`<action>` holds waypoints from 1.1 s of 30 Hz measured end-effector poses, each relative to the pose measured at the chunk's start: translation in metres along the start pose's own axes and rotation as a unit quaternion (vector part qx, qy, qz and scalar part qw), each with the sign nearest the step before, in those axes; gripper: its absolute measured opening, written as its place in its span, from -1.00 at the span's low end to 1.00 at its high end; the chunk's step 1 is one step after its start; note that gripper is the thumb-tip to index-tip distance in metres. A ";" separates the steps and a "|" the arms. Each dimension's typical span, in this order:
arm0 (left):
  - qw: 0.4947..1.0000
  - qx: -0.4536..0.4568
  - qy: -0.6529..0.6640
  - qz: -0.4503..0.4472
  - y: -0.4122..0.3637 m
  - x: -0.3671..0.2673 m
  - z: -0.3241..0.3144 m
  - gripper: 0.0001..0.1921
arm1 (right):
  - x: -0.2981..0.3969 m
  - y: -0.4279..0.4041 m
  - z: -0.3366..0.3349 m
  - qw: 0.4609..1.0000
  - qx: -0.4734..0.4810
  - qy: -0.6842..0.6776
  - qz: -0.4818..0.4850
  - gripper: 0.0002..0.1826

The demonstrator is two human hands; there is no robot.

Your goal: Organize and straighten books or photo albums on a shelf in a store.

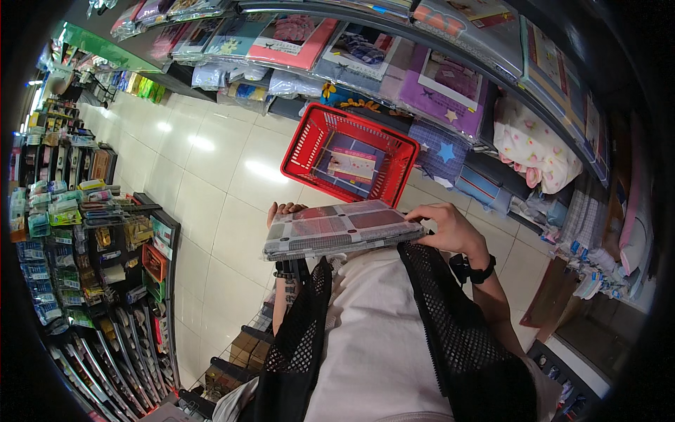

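A flat, plastic-wrapped pack of folded grey and red checked fabric lies level in front of my chest. My left hand is at its far left edge, with the fingertips showing and the palm hidden by the pack. On the right side, my right hand pinches the pack's corner between thumb and fingers. Just beyond the pack, a red plastic shopping basket stands on the tiled floor. Inside it lies a dark blue packaged fabric item with a printed insert.
Shelves with packaged bedding sets run along the far side and right. A white patterned textile bulges from one shelf. Racks of small packaged goods stand at left. A person is far off at upper left.
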State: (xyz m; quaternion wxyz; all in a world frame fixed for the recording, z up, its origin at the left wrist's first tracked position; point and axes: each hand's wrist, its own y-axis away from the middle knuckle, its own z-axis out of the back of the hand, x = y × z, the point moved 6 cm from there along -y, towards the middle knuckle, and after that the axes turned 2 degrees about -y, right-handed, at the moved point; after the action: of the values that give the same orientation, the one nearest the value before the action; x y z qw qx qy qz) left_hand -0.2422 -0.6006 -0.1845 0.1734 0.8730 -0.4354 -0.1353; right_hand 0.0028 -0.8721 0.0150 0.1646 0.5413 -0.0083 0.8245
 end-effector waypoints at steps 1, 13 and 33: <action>1.000 0.021 -0.008 0.006 0.000 0.001 -0.002 -0.53 | -0.002 0.002 0.000 1.000 0.001 -0.001 -0.001 -0.49; 0.999 0.013 -0.008 0.029 -0.001 0.013 0.006 -0.55 | -0.003 0.019 0.006 1.000 -0.016 0.000 0.003 -0.45; 1.000 -0.004 0.013 -0.001 0.008 -0.005 0.025 -0.59 | 0.010 -0.001 0.001 0.999 0.021 -0.012 0.024 -0.46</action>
State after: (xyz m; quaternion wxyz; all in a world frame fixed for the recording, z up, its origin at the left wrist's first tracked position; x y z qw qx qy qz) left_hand -0.2599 -0.6055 -0.2031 0.1819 0.8746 -0.4314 -0.1258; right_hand 0.0002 -0.8689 0.0244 0.1330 0.5545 -0.0061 0.8214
